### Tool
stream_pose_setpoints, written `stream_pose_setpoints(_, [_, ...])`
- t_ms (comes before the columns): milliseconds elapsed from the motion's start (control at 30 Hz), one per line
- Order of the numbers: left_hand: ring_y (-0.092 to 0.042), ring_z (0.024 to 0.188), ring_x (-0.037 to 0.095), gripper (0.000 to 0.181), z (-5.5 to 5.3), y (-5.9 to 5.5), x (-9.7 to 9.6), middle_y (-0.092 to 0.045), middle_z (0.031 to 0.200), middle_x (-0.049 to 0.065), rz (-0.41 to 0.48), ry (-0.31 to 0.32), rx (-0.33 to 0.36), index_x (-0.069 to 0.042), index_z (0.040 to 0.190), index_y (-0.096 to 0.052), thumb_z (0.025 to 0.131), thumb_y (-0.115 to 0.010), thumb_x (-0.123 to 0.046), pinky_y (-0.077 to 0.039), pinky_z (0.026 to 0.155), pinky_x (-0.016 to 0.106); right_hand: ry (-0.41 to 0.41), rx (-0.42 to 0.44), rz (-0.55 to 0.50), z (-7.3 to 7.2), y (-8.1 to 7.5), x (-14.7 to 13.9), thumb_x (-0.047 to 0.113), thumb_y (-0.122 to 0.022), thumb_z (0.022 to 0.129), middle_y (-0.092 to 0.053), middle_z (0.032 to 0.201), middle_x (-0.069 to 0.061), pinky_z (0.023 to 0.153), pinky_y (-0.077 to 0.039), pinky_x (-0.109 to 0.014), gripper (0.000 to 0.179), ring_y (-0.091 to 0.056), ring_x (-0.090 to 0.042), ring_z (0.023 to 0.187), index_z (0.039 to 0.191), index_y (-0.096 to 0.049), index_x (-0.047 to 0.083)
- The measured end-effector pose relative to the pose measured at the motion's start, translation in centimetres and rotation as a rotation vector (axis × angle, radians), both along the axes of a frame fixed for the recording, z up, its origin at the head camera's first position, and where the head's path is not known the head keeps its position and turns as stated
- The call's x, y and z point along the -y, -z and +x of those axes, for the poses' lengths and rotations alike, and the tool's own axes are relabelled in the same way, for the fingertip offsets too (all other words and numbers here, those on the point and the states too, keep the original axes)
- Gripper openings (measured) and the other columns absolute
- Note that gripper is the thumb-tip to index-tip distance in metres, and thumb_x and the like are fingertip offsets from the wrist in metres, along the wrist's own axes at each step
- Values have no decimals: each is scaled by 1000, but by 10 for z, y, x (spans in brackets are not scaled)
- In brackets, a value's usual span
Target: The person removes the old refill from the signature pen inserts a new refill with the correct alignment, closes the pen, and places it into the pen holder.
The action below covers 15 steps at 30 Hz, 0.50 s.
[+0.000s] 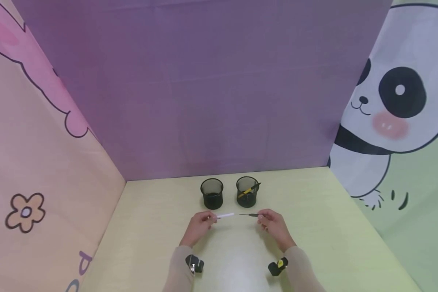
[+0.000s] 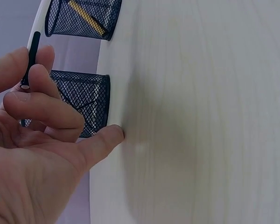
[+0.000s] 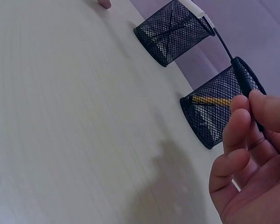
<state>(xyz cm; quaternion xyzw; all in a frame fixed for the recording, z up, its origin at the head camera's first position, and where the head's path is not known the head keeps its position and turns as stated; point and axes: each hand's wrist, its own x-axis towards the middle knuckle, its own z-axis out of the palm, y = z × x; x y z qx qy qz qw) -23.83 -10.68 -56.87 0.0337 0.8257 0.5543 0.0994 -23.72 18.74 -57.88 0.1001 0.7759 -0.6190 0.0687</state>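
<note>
My left hand point(image 1: 200, 228) pinches a slim white pen barrel point(image 1: 225, 215) between thumb and fingers. A black clip point(image 2: 33, 52) runs along that barrel in the left wrist view. Opposite it, my right hand point(image 1: 276, 228) pinches a black ribbed pen grip point(image 3: 242, 78), from which a thin dark refill point(image 3: 222, 43) with a pale end sticks out toward the barrel. In the head view a small gap separates the refill's end from the barrel, and the two are nearly in line above the table.
Behind the hands stand two black mesh pen cups, a left cup point(image 1: 213, 201) and a right cup point(image 1: 246, 200). A yellow and black stick point(image 1: 249, 190) leans in the right one. The pale wooden table point(image 1: 149, 227) meets a purple backdrop point(image 1: 211, 101).
</note>
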Motion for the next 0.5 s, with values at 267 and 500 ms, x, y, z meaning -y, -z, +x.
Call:
stream_pose_setpoints(267, [-53, 76, 17, 24, -2, 6, 2, -71, 99, 13, 16, -9, 5, -4, 103, -72, 102, -62, -26, -43, 68, 29, 9, 12, 11, -2, 1, -2, 12, -60, 103, -68, 91, -5, 69, -48, -32, 18, -58, -21, 78, 118, -67, 4])
stream_pose_setpoints(500, [-53, 78, 17, 26, -3, 13, 6, -69, 97, 15, 25, -16, 25, -6, 106, -73, 102, -62, -29, -43, 69, 30, 13, 12, 3, -4, 3, -1, 13, -60, 102, -68, 93, -6, 70, -49, -32, 19, -58, -21, 80, 118, -67, 4])
